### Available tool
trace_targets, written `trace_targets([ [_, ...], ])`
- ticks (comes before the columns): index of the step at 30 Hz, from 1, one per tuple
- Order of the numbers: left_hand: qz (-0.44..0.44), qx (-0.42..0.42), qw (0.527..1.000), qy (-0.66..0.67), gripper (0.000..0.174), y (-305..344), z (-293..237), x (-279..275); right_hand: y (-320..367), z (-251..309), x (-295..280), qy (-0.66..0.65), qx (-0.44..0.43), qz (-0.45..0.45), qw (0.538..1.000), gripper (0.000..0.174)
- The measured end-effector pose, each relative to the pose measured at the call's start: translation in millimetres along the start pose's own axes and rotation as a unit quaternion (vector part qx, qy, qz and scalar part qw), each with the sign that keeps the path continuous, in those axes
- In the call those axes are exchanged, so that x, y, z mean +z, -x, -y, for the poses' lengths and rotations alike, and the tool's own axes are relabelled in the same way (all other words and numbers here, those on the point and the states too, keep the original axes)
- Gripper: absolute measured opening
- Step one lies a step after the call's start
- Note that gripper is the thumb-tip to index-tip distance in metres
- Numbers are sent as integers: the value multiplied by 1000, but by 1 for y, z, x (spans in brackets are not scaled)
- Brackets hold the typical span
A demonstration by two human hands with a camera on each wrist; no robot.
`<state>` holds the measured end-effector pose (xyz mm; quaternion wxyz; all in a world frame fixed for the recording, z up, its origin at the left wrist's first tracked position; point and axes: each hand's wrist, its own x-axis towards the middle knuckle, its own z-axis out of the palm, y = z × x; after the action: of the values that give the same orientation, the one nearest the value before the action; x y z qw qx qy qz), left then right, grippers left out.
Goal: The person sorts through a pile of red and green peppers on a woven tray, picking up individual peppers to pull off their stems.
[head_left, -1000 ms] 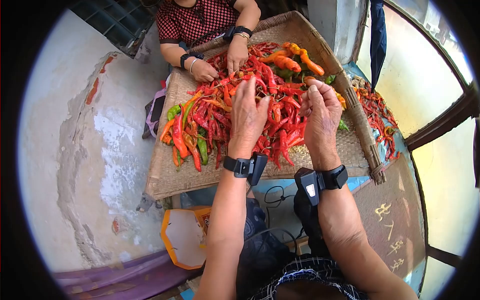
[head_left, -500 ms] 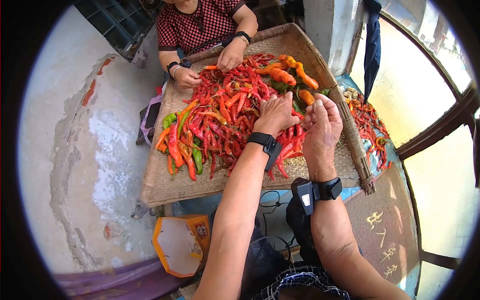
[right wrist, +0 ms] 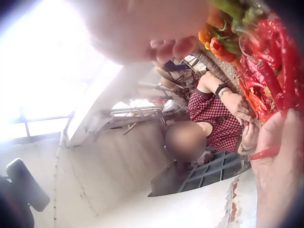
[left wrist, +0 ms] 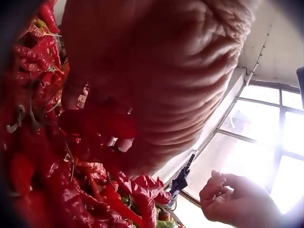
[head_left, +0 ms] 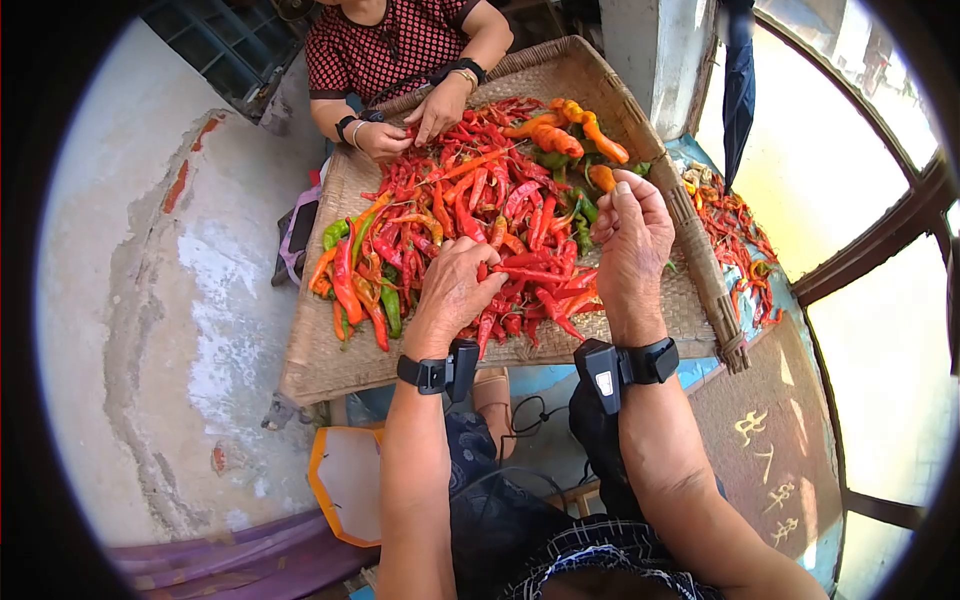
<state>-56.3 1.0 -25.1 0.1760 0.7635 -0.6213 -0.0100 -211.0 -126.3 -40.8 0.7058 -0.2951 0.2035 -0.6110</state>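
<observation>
My left hand (head_left: pixel 455 285) is low over the near side of a heap of red chili peppers (head_left: pixel 475 195) in a woven tray. A red chili pepper (right wrist: pixel 266 153) is gripped between its thumb and fingers, and in the left wrist view it crosses the shadowed palm. To the right, my right hand (head_left: pixel 635 250) is raised above the tray's right part, fingers curled and thumb against the fingertips. Nothing shows in its grasp. Beyond it lie large orange peppers (head_left: pixel 556 140) and a few green ones (head_left: pixel 585 205).
Across the woven tray (head_left: pixel 330 355), another person's hands (head_left: pixel 440 110) work at the heap's far edge. Green and orange peppers (head_left: pixel 345 275) lie at the tray's left. More red peppers (head_left: pixel 738 235) are spread beyond its right rim. An orange-edged container (head_left: pixel 345 485) stands below.
My left hand reached right toward my right hand, then came back left and down to the heap's near side, where it grips a red chili pepper. My right hand has stayed raised, nearly in place.
</observation>
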Motion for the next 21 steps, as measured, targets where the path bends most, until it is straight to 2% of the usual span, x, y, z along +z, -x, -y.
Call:
trace_targets([
  [1,1,0,1000,1,20,1,0,-2,1,-1,1,1,3,1,1000,13],
  [3,-48,-37,990,128,19,0,-3,-7,1,-2,3,6,-1,3,1000,13],
  [4,-18,-81,985,149,21,-2,-12,-16,1,-4,3,11,6,12,1000,13],
  [5,-18,-82,985,150,21,-4,-12,-15,1,-5,3,16,13,22,1000,13],
  [7,-47,-99,951,289,20,-8,-11,-13,4,-4,6,25,9,29,999,13],
  [9,-67,-88,950,293,20,-10,-12,-9,5,-3,7,33,2,39,999,13],
  [11,-65,-130,955,257,19,-11,-17,-8,6,-4,6,64,17,67,996,12],
  [13,-83,-131,954,258,20,-11,-19,-5,5,-5,4,102,28,80,991,12],
  [15,-144,-126,933,305,16,-15,-16,1,6,-9,3,278,-4,102,955,14],
  [16,-161,-130,934,291,15,-15,-19,1,7,-9,3,321,-8,118,940,16],
  [19,-186,-125,925,306,17,-16,-23,2,9,-11,3,405,133,206,881,27],
  [20,-166,-127,926,314,18,-14,-25,1,10,-11,3,368,183,228,882,34],
  [21,-166,-124,927,314,18,-15,-25,2,12,-10,6,368,180,227,883,34],
])
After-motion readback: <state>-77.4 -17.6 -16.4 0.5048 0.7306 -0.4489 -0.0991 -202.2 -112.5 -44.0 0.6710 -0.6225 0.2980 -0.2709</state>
